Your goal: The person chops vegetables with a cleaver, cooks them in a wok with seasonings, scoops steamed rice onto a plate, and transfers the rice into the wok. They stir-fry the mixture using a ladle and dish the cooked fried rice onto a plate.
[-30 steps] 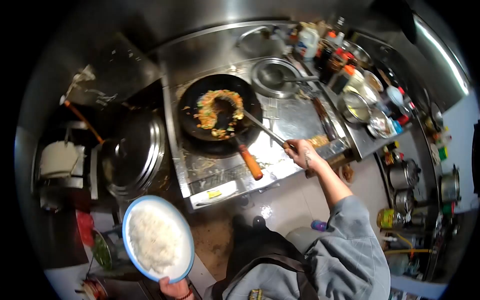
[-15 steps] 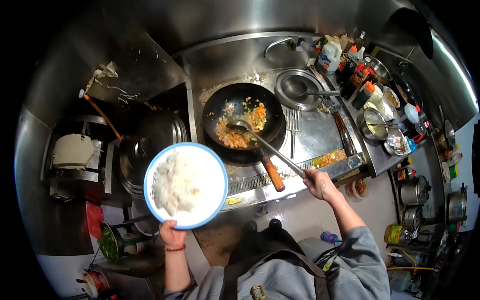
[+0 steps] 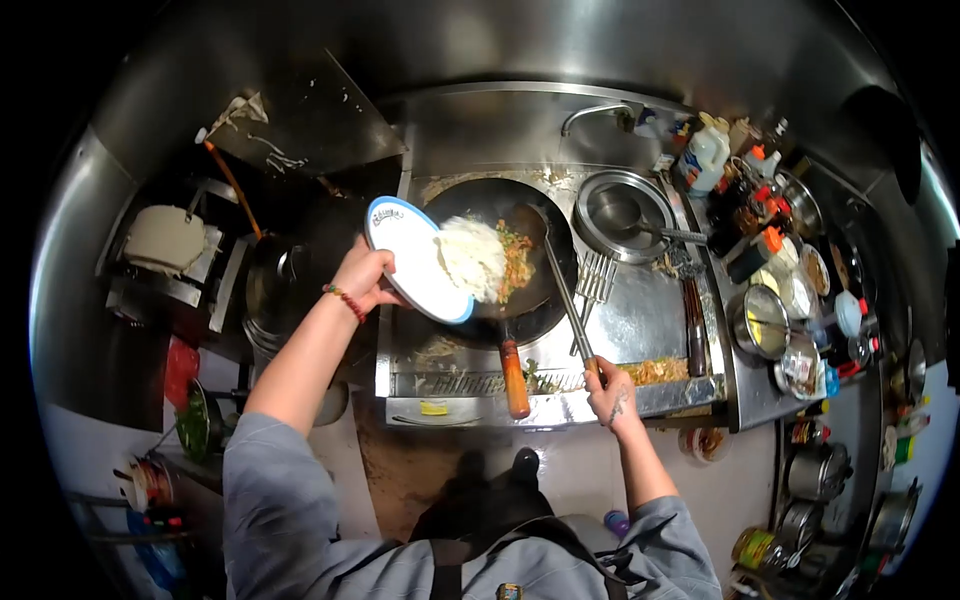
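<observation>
My left hand (image 3: 368,275) grips the rim of a white plate with a blue edge (image 3: 412,255), tilted over the left side of a black wok (image 3: 550,290). White rice (image 3: 472,258) slides from the plate into the wok, beside chopped orange and green food (image 3: 515,262). My right hand (image 3: 608,392) is closed around the handle of a long metal ladle (image 3: 568,295), whose bowl rests at the wok's upper right. The wok's wooden handle (image 3: 514,380) points toward me.
Right of the wok are a metal bowl (image 3: 625,215) with another ladle and a slotted turner (image 3: 596,280). Bottles (image 3: 704,155) and seasoning bowls (image 3: 762,320) crowd the right counter. A lidded pot (image 3: 275,290) stands at left.
The plate has moved up and right from the lower left to the wok and tipped, and rice has slid off it. The ladle has shifted to the wok's upper right.
</observation>
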Available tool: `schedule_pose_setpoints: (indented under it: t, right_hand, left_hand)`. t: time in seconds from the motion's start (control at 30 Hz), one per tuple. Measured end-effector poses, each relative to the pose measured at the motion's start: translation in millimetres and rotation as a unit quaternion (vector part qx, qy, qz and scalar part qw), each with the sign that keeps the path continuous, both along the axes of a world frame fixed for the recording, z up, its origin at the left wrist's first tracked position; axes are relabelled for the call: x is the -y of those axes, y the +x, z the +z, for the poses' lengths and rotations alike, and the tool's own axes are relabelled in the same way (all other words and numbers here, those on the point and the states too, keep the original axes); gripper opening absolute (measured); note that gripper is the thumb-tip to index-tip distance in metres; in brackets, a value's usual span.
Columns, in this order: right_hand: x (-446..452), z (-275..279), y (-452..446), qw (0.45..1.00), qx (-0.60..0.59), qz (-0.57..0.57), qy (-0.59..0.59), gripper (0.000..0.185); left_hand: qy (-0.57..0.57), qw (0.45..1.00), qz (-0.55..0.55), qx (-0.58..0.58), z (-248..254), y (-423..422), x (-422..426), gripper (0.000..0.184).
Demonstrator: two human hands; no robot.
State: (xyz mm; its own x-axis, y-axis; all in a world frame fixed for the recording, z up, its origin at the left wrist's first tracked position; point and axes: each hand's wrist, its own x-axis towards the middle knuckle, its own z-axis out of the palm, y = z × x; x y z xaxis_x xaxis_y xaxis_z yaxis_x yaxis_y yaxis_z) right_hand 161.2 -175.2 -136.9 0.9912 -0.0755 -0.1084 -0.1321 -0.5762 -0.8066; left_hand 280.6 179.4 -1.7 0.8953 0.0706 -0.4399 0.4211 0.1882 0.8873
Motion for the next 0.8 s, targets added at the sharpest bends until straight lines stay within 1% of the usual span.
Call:
schedule_pose_setpoints:
  t: [0.07, 0.1, 0.13, 0.2, 0.23, 0.27, 0.3, 0.33, 0.37, 0.4, 0.43, 0.47, 0.53, 0.57, 0.6, 0.63, 0.67, 0.7, 0.73, 0.77, 0.8]
  right_hand:
    - [-3, -10, 11, 0.997, 0.035, 0.031, -0.062, 0.035]
    - [-8, -10, 15, 0.994, 0.023, 0.044, -0.099, 0.036]
    - [-9, -8, 17, 0.993, 0.020, 0.059, -0.100, 0.036]
    - [-6, -5, 17, 0.992, 0.036, 0.100, -0.063, 0.033]
    - [-2, 22, 12, 0.992, 0.028, 0.113, -0.047, 0.030]
    - [8, 35, -1, 0.981, 0.018, 0.118, -0.153, 0.025]
    - [28, 20, -5, 0.995, -0.076, 0.063, 0.004, 0.021]
    - [48, 7, -8, 0.969, -0.155, -0.035, 0.189, 0.017]
    - [69, -6, -11, 0.911, -0.206, -0.148, 0.324, 0.015]
    - [66, -5, -16, 0.978, -0.142, -0.028, 0.152, 0.017]
    - [62, -2, -19, 0.996, -0.051, 0.055, -0.040, 0.020]
    - [67, -7, -10, 0.956, 0.009, 0.159, -0.245, 0.023]
    - [49, 1, 9, 0.932, 0.126, 0.201, -0.275, 0.024]
    - [41, 4, 16, 0.967, 0.052, 0.153, -0.198, 0.027]
    - [34, 5, 21, 0.988, -0.023, 0.099, -0.119, 0.029]
    - [26, -6, 21, 0.993, -0.001, 0.087, -0.074, 0.030]
    - [29, -34, 18, 0.997, 0.022, 0.062, -0.031, 0.030]
    - [36, -60, 20, 0.983, -0.073, -0.011, 0.166, 0.026]
    - [42, -88, 25, 0.919, -0.143, -0.122, 0.347, 0.022]
    - [-13, -31, 5, 0.991, -0.131, 0.025, -0.005, 0.021]
    - [-74, 30, -14, 0.919, -0.072, 0.125, -0.368, 0.019]
  left_hand:
    - [-0.006, 1.000, 0.017, 0.018, 6, -18, -6, 0.072]
    - [-0.027, 0.999, 0.035, 0.012, 6, -27, -13, 0.068]
    - [-0.028, 0.998, 0.049, 0.009, 0, -34, -23, 0.068]
    - [-0.193, 0.974, 0.116, 0.027, -23, -55, -52, 0.062]
    - [-0.290, 0.949, 0.122, 0.027, -36, -70, -66, 0.060]
    - [-0.353, 0.926, 0.122, 0.056, -44, -92, -74, 0.060]
    - [-0.362, 0.914, 0.168, 0.076, -47, -117, -77, 0.065]
    - [-0.399, 0.889, 0.209, 0.085, -71, -141, -97, 0.063]
    - [-0.421, 0.869, 0.240, 0.102, -85, -168, -108, 0.057]
    - [-0.425, 0.851, 0.290, 0.108, -97, -196, -118, 0.053]
    - [-0.429, 0.831, 0.335, 0.115, -110, -227, -132, 0.051]
    - [-0.435, 0.804, 0.382, 0.135, -131, -257, -148, 0.052]
    - [-0.450, 0.747, 0.450, 0.192, -141, -309, -169, 0.055]
    - [-0.413, 0.730, 0.512, 0.186, -136, -333, -182, 0.058]
    - [-0.394, 0.726, 0.520, 0.216, -153, -364, -207, 0.059]
    - [-0.362, 0.703, 0.572, 0.217, -163, -392, -228, 0.054]
    - [-0.353, 0.686, 0.620, 0.145, -193, -435, -259, 0.046]
    - [-0.348, 0.661, 0.636, 0.190, -221, -472, -286, 0.037]
    - [-0.377, 0.664, 0.609, 0.214, -224, -500, -310, 0.051]
    - [-0.405, 0.666, 0.581, 0.235, -227, -527, -335, 0.065]
    - [-0.464, 0.654, 0.538, 0.260, -238, -555, -363, 0.065]
